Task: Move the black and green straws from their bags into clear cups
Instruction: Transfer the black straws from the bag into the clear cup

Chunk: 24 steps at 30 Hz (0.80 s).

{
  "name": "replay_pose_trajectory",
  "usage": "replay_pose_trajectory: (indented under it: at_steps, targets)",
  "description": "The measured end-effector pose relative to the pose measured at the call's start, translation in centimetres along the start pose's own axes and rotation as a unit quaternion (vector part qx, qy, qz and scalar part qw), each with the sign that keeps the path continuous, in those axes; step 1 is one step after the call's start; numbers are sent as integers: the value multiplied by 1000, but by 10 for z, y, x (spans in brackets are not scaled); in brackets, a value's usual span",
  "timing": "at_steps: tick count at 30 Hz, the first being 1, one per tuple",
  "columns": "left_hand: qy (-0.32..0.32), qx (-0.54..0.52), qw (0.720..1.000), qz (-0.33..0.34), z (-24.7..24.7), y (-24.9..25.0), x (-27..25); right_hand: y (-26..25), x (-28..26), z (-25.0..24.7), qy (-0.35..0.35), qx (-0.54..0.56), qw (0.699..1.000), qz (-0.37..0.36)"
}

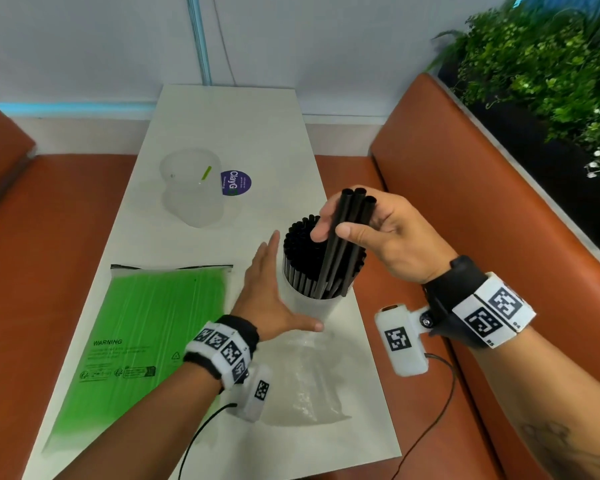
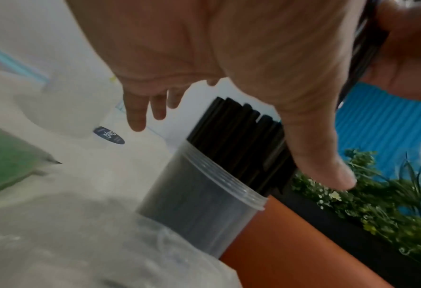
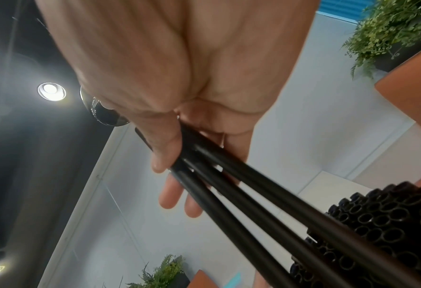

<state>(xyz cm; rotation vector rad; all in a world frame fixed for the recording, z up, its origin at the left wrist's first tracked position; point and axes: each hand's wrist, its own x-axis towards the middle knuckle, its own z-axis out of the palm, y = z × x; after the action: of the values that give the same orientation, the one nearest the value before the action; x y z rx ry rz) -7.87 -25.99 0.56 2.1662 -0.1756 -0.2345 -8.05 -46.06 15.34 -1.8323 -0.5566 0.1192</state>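
Observation:
A clear cup near the table's right edge is packed with upright black straws. My right hand pinches three more black straws above it, their lower ends reaching into the cup. In the right wrist view these three straws run from my fingers down to the bundle. My left hand is spread beside the cup's left side, fingers straight and thumb in front of its base; it holds nothing. The bag of green straws lies flat on the left. A second clear cup at the back holds one green straw.
An empty clear bag lies crumpled in front of the cup. A round purple sticker is on the white table. Orange bench seats flank the table, and plants stand behind the right one.

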Motion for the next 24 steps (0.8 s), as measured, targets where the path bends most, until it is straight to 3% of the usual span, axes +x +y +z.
replay_pose_trajectory:
  at_steps: [9,24]
  targets:
    - [68,-122,990,0,31,9,37,7,1,7,0,36,999,15]
    - [102,-53,993,11,38,7,51,12,9,5,-43,50,997,42]
